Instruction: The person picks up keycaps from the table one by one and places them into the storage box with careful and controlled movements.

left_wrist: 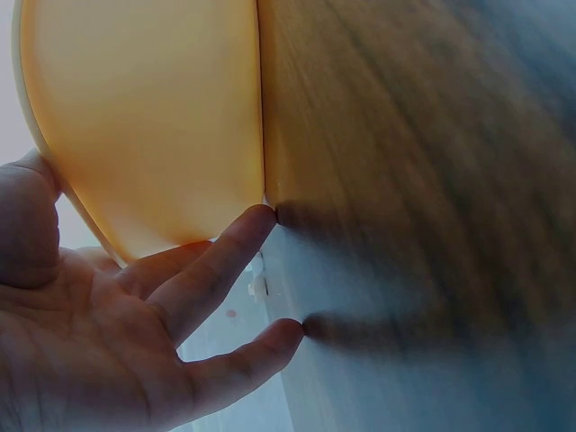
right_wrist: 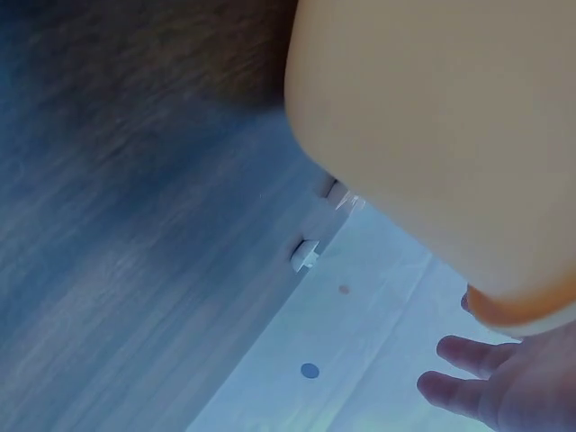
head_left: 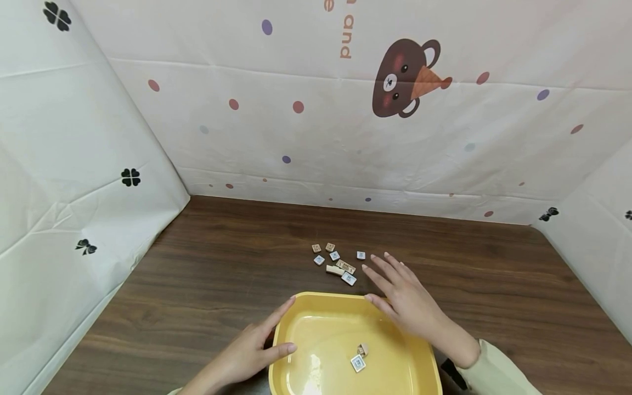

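Note:
My left hand (head_left: 247,354) holds the left rim of a yellow plastic tray (head_left: 326,300), thumb over the rim and fingers along the outer wall. In the left wrist view, two fingertips (left_wrist: 290,333) of that hand reach down to the tabletop. My right hand (head_left: 407,304) is over the tray's far right corner with fingers spread and nothing in them; its thumb overlaps the rim. Inside the tray lie a white keycap (head_left: 357,362) and a tan keycap (head_left: 362,349) tipped on its side.
Beyond the tray, several small white and tan keycaps (head_left: 334,255) lie loosely on the dark wood table (head_left: 222,263), including a longer tan keycap (head_left: 345,267) and a wider white keycap (head_left: 349,278). Patterned white cloth (head_left: 336,137) stands around the back and sides.

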{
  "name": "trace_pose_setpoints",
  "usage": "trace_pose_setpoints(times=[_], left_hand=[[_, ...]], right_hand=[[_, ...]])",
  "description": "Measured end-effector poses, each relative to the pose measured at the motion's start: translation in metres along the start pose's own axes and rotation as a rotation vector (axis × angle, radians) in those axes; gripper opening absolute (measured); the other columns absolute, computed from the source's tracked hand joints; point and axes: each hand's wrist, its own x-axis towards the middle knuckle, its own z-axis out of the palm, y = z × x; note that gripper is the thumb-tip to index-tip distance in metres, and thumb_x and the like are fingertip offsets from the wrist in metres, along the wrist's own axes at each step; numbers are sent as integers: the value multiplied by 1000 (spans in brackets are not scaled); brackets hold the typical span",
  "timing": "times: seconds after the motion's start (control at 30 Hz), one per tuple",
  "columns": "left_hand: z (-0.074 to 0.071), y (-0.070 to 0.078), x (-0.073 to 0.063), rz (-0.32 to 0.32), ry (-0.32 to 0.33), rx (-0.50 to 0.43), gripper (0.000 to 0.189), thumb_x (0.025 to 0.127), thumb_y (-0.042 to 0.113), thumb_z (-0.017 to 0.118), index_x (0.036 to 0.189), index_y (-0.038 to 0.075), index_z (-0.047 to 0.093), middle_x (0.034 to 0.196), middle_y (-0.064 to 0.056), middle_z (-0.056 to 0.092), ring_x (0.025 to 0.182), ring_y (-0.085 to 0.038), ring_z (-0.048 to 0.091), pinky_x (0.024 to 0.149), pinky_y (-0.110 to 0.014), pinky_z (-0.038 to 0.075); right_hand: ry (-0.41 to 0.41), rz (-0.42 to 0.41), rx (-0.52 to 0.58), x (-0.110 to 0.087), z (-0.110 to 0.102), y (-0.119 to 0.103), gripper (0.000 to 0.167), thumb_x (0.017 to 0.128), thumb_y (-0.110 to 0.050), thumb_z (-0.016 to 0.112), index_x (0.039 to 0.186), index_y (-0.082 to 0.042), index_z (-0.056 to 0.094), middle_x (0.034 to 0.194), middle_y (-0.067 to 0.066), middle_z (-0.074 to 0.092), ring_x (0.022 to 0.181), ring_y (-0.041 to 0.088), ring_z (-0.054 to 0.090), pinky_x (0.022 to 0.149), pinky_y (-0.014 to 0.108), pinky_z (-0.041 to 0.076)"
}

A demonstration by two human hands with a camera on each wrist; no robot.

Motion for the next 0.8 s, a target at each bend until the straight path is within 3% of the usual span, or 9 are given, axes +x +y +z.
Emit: trace_pose_setpoints(times=[0.8], left_hand=[[-1,1,0,0,-9,6,70,88,43,55,146,26,21,104,-2,63,87,-7,55,76,-31,46]], right_hand=[[-2,58,93,14,0,15,55,87,-33,60,132,-4,47,137,20,38,127,43,28,100,54,25]])
